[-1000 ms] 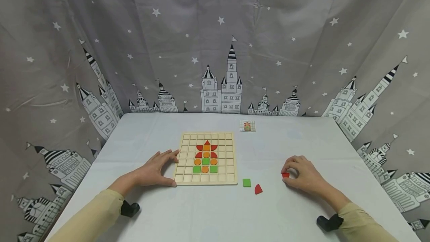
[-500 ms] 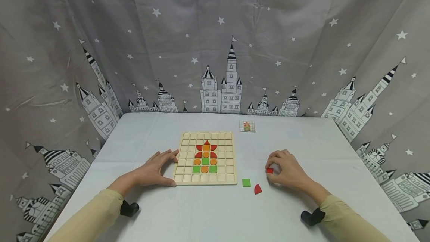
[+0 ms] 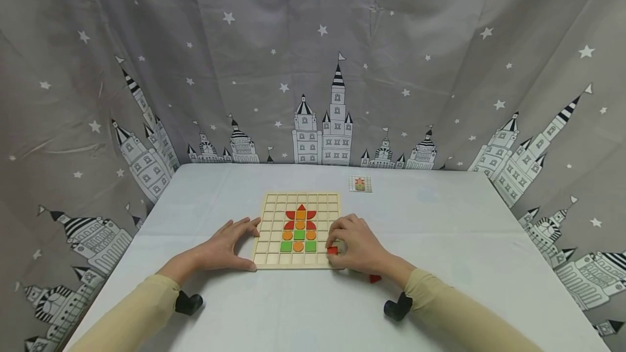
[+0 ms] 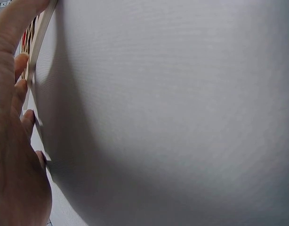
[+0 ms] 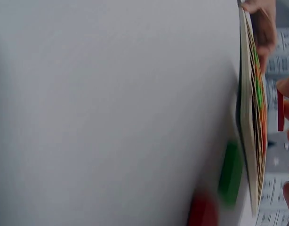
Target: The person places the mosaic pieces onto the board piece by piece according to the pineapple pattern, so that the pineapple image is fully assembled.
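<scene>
My right hand pinches a small red tile between thumb and fingertips, over the lower right part of a wooden grid board. In the right wrist view the red tile shows edge-on, held above the board. My left hand lies spread at the board's left side, the thumb at its lower left corner and the fingertips along its left edge. Red, orange and green pieces form a figure in the middle of the board, with an orange circle at its bottom.
On the table, right of the board, lie a green square, hidden by my right hand in the head view, and a red quarter-circle piece, partly covered. A small pattern card lies behind. A grey castle-print curtain hangs at the back.
My right hand has carried the red tile leftward from the open table to over the board, now covering the green square. The left hand has stayed at the board's edge.
</scene>
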`<act>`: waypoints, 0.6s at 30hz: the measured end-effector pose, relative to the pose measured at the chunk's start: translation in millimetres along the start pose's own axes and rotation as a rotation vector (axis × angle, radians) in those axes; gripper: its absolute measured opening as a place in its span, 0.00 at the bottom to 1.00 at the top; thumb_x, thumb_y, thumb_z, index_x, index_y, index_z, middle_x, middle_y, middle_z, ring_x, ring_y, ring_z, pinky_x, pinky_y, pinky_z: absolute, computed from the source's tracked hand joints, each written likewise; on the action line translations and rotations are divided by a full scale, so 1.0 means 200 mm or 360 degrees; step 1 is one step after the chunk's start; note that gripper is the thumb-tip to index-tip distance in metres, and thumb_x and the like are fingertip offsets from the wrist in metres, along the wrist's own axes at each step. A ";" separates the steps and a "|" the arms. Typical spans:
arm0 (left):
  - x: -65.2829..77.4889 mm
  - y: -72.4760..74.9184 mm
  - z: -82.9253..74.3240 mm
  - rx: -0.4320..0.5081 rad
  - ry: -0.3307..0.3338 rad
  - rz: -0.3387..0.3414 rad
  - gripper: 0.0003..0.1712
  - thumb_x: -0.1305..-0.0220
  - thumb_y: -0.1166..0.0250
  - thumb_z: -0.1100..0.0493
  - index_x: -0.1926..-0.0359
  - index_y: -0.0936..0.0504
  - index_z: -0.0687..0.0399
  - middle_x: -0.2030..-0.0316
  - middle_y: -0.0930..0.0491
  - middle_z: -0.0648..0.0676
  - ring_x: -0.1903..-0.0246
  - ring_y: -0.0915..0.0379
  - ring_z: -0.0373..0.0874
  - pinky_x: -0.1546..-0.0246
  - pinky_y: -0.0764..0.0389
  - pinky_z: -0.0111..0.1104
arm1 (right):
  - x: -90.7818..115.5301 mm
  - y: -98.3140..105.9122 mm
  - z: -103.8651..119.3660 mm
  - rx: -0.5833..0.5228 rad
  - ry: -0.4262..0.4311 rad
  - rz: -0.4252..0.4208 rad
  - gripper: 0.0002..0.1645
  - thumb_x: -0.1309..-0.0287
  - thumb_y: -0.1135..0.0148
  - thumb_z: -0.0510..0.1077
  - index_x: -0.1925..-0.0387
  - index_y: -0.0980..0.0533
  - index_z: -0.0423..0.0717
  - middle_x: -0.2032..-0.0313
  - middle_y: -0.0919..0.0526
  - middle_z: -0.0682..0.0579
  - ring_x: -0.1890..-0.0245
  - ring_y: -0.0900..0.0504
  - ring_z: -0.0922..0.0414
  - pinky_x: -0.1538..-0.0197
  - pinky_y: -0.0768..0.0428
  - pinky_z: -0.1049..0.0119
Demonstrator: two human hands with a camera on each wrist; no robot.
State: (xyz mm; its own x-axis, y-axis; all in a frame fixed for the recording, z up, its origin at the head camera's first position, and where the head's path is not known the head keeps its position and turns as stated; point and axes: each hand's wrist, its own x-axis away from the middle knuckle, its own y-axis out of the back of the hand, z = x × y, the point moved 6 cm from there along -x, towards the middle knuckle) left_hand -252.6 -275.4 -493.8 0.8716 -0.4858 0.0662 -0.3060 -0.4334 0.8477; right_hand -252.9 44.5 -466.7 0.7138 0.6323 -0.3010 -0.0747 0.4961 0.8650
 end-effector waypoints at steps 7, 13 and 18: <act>0.00 0.00 0.01 0.0003 0.0019 0.0000 0.44 0.55 0.22 0.29 0.44 0.28 0.44 0.22 0.42 0.56 0.22 0.56 0.62 0.23 0.63 0.59 | -0.09 -0.10 0.13 0.0066 0.0085 0.0050 0.09 0.50 0.25 0.54 0.69 0.16 0.60 0.53 0.21 0.61 0.48 0.30 0.57 0.48 0.28 0.59; 0.00 -0.01 0.02 -0.0002 0.0008 0.0003 0.44 0.55 0.23 0.28 0.44 0.28 0.44 0.22 0.42 0.56 0.22 0.56 0.62 0.23 0.63 0.59 | -0.12 -0.15 0.16 0.0125 0.0122 0.0035 0.10 0.50 0.25 0.55 0.68 0.15 0.58 0.53 0.19 0.60 0.47 0.30 0.57 0.44 0.28 0.58; -0.01 -0.01 0.02 -0.0002 -0.0003 -0.0002 0.45 0.55 0.23 0.28 0.44 0.29 0.44 0.22 0.42 0.56 0.22 0.56 0.62 0.23 0.63 0.59 | -0.12 -0.18 0.16 0.0138 0.0126 0.0002 0.10 0.50 0.24 0.55 0.68 0.14 0.58 0.54 0.20 0.60 0.49 0.30 0.57 0.44 0.28 0.59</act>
State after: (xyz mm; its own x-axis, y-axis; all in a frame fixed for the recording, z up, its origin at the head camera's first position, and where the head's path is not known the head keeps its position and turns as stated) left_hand -254.5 -276.9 -497.5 0.8712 -0.4867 0.0643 -0.3045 -0.4329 0.8485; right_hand -246.2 -7.3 -477.3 0.6561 0.6797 -0.3279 -0.0124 0.4442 0.8958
